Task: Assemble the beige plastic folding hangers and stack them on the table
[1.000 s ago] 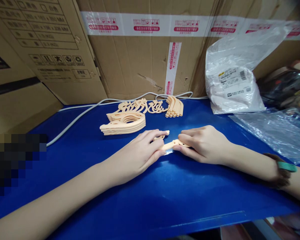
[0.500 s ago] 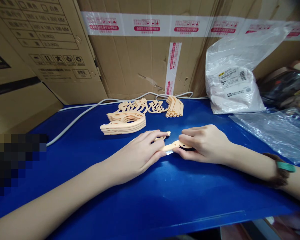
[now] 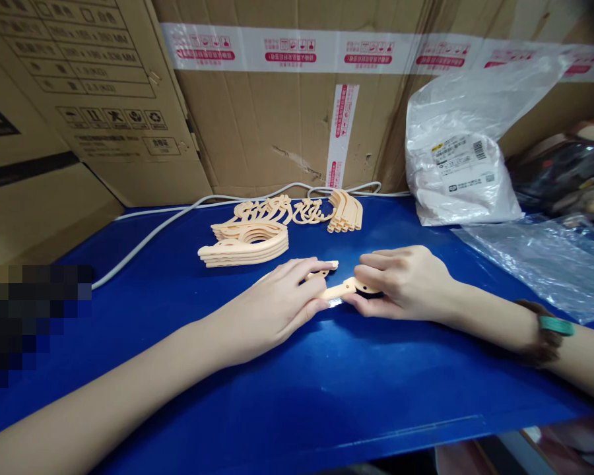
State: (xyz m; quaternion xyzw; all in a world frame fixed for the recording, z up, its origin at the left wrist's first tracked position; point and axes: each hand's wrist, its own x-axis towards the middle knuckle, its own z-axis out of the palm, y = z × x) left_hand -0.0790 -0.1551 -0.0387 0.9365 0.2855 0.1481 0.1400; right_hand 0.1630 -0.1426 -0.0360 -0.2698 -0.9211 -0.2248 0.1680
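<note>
My left hand (image 3: 294, 293) is closed on a beige plastic hanger piece (image 3: 337, 290), and most of that piece is hidden under the palm. A small end of beige plastic shows past its index fingertip. My right hand (image 3: 406, 284) pinches a second hanger piece (image 3: 365, 287) with a small hole in it. The two pieces overlap end to end between the hands, low over the blue table (image 3: 336, 382). Whether they are locked together, I cannot tell. Behind my left hand lies a stack of beige hanger arms (image 3: 250, 247).
Farther back sit beige hooks (image 3: 264, 210) and a bundle of curved hanger pieces (image 3: 345, 211). A white cable (image 3: 153, 247) runs along the cardboard (image 3: 277, 132). At the right are a white plastic bag (image 3: 460, 171) and clear plastic film (image 3: 539, 264).
My right wrist and forearm have shifted very slightly left. Both hands keep the same grip, and the pieces stay in place.
</note>
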